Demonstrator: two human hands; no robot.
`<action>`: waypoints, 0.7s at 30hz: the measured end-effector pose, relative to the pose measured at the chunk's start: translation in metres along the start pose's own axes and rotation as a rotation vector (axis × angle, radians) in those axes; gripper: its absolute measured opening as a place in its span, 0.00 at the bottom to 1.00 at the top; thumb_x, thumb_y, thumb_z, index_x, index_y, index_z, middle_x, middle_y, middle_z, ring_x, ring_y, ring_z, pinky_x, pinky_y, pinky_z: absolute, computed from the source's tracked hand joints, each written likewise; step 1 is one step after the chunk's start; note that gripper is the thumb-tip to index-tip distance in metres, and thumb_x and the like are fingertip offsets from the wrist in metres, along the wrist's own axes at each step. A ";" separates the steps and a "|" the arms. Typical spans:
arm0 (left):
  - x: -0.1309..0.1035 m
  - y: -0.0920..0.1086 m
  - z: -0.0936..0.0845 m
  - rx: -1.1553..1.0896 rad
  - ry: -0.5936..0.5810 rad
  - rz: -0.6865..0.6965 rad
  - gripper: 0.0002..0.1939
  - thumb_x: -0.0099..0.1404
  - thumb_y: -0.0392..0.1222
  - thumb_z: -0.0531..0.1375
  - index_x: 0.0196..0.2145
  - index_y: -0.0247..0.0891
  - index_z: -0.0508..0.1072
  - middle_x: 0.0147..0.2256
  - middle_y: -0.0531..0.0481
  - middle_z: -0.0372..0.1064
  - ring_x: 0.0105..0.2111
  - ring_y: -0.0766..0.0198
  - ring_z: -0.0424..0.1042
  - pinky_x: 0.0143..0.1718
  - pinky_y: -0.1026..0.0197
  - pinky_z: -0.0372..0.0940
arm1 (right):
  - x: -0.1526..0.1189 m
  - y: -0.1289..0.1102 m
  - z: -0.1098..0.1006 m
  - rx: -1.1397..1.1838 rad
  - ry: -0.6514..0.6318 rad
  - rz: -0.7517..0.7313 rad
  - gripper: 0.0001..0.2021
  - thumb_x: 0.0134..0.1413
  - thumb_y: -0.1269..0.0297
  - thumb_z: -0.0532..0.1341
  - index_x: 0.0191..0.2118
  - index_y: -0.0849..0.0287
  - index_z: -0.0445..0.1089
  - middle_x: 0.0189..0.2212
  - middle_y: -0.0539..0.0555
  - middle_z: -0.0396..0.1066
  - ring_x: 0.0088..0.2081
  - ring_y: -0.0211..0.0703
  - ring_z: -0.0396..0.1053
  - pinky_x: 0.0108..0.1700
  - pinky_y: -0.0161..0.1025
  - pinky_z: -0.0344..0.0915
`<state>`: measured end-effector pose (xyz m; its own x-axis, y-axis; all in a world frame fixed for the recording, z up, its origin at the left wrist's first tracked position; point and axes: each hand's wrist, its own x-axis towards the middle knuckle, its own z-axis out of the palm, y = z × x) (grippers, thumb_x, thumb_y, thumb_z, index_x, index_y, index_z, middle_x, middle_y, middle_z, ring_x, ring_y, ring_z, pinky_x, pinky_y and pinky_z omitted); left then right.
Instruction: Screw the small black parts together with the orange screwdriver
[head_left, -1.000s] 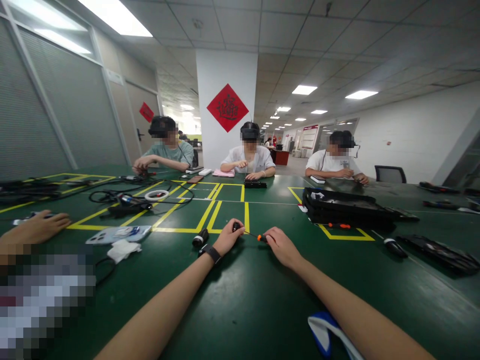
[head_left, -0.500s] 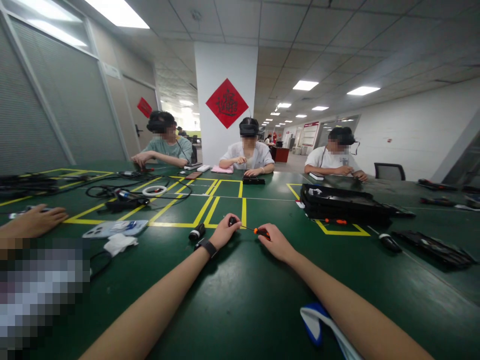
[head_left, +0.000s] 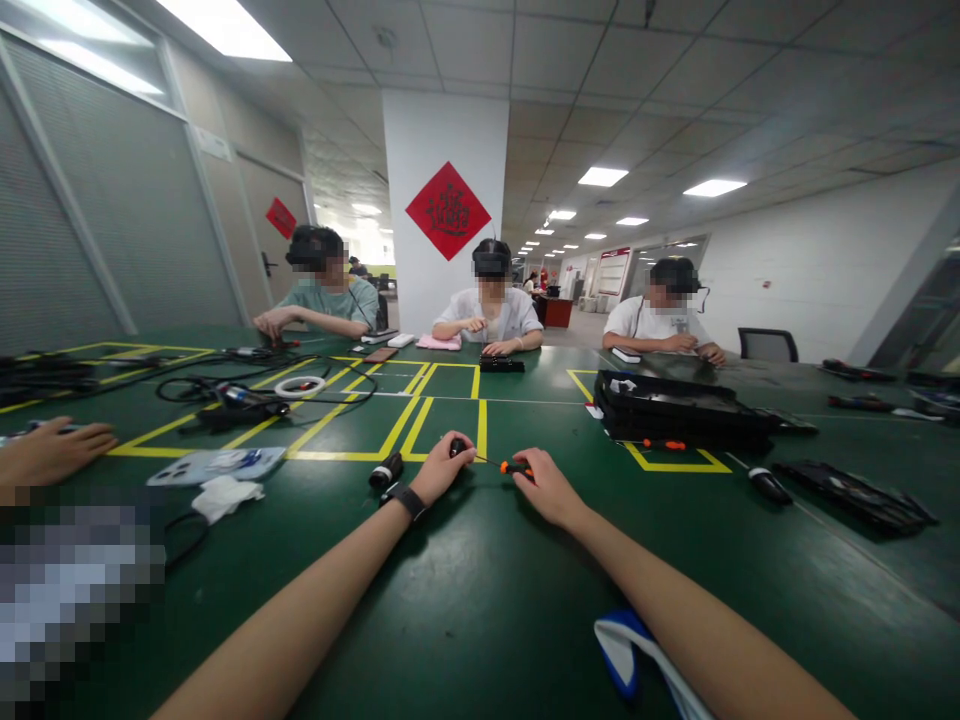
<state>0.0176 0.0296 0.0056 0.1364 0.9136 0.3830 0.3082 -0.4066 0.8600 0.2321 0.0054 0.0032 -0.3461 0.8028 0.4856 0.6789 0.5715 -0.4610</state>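
Observation:
My left hand, with a dark watch band at its wrist, is closed around a small black rounded piece; its exact kind is hard to make out. Facing it, my right hand grips a screwdriver by its orange and black handle. The thin shaft points left toward the black piece, but I cannot tell whether the tip touches it. A black cylindrical object with a light band lies on the green table just left of my left hand.
Stacked black trays or housings stand right of centre, with another screwdriver nearby. Cables, a phone and a crumpled tissue lie left. A co-worker's hand rests at far left; three people sit opposite.
The whole view has shifted slightly, so things appear a little further left. Both hands keep nearly the same pose, with the screwdriver still between them.

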 end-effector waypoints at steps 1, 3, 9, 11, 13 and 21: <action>0.000 0.000 0.000 -0.006 0.000 -0.006 0.11 0.54 0.47 0.54 0.33 0.38 0.65 0.26 0.54 0.65 0.27 0.66 0.65 0.33 0.63 0.59 | 0.000 0.001 0.000 -0.006 -0.003 0.014 0.09 0.51 0.68 0.53 0.40 0.61 0.64 0.37 0.55 0.63 0.42 0.41 0.59 0.45 0.39 0.56; 0.000 0.001 0.000 -0.017 0.003 -0.019 0.11 0.54 0.47 0.54 0.33 0.38 0.65 0.26 0.54 0.65 0.27 0.66 0.65 0.32 0.63 0.60 | 0.001 0.001 0.000 -0.014 -0.020 0.014 0.08 0.53 0.69 0.51 0.35 0.61 0.65 0.35 0.54 0.63 0.40 0.41 0.59 0.44 0.39 0.57; 0.000 0.000 0.002 -0.041 0.009 -0.034 0.12 0.54 0.48 0.55 0.33 0.38 0.65 0.25 0.54 0.65 0.27 0.66 0.65 0.32 0.62 0.60 | 0.001 0.004 -0.001 0.014 -0.008 -0.009 0.07 0.50 0.70 0.54 0.37 0.60 0.64 0.35 0.54 0.63 0.39 0.41 0.59 0.42 0.39 0.57; 0.000 -0.001 0.002 -0.031 0.009 -0.015 0.12 0.54 0.47 0.55 0.33 0.38 0.65 0.25 0.54 0.65 0.26 0.66 0.65 0.32 0.62 0.60 | 0.001 0.005 -0.001 0.029 -0.007 -0.005 0.08 0.49 0.70 0.55 0.38 0.59 0.64 0.35 0.53 0.63 0.38 0.41 0.59 0.42 0.39 0.57; 0.000 -0.003 0.001 -0.022 0.007 -0.002 0.11 0.54 0.47 0.55 0.33 0.38 0.65 0.26 0.54 0.65 0.26 0.66 0.65 0.32 0.63 0.60 | 0.001 0.006 0.000 0.031 -0.004 0.005 0.08 0.48 0.69 0.56 0.38 0.59 0.64 0.35 0.53 0.63 0.38 0.41 0.59 0.42 0.39 0.57; 0.000 -0.003 0.000 -0.022 0.005 -0.010 0.11 0.55 0.47 0.54 0.33 0.38 0.65 0.25 0.54 0.65 0.26 0.66 0.65 0.31 0.63 0.60 | 0.001 0.008 0.003 -0.010 0.002 0.047 0.09 0.54 0.70 0.50 0.35 0.61 0.66 0.35 0.55 0.63 0.41 0.41 0.59 0.45 0.39 0.56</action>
<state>0.0173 0.0305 0.0032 0.1288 0.9176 0.3760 0.2887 -0.3974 0.8710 0.2355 0.0117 -0.0019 -0.3124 0.8286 0.4647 0.7010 0.5311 -0.4759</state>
